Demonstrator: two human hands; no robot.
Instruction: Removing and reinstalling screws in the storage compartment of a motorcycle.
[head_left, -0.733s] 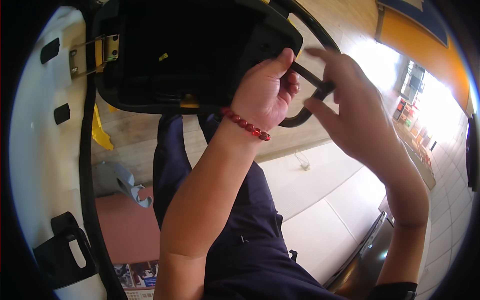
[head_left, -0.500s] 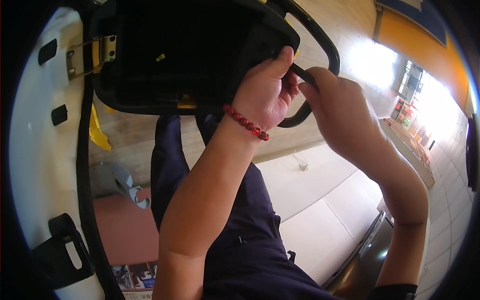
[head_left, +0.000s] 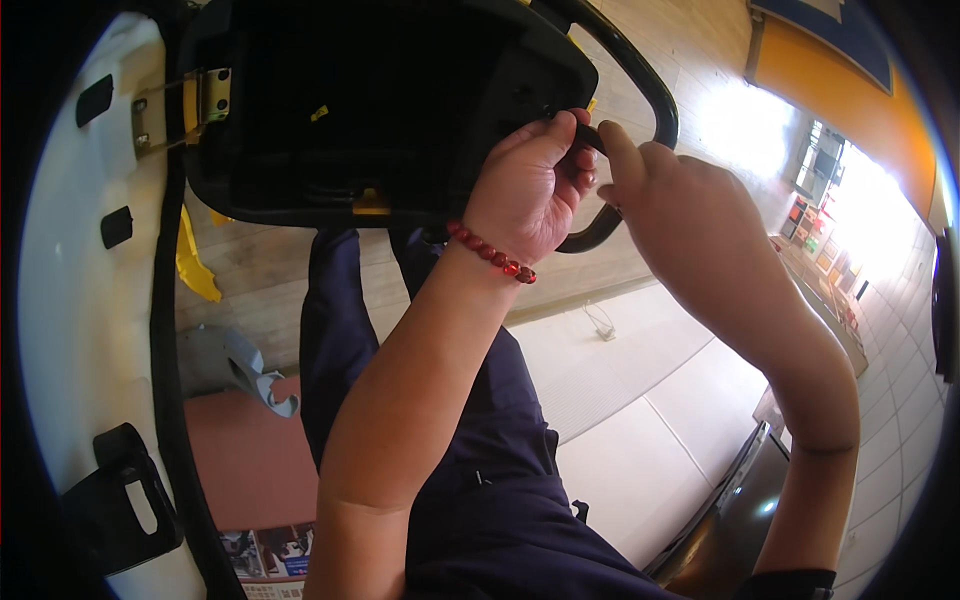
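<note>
A black, scooter-like seat (head_left: 340, 110) stands raised, its dark underside in front of me, with a metal hinge (head_left: 217, 95) at its left. My left hand (head_left: 530, 185), wearing a red bead bracelet (head_left: 492, 252), is at the seat's right corner with thumb and fingers closed around the end of a dark rod-like tool (head_left: 588, 138). Curled fingers of my right hand (head_left: 690, 215) grip the tool's other end. What kind of tool it is, and the part it meets on the seat, are hidden by my fingers and the shadow.
A black tubular rail (head_left: 655, 85) curves around the seat's right end. On the left is a white body panel (head_left: 85, 330) with black fittings. Below lie a grey curved piece (head_left: 245, 365), a yellow strip (head_left: 195, 265) and a pink board (head_left: 240, 455). White panels (head_left: 640, 400) extend to the right.
My right hand has rotated at the wrist and dropped slightly, its fingers shifting on the tool. My left thumb is slightly lower; the left hand keeps its place at the seat corner.
</note>
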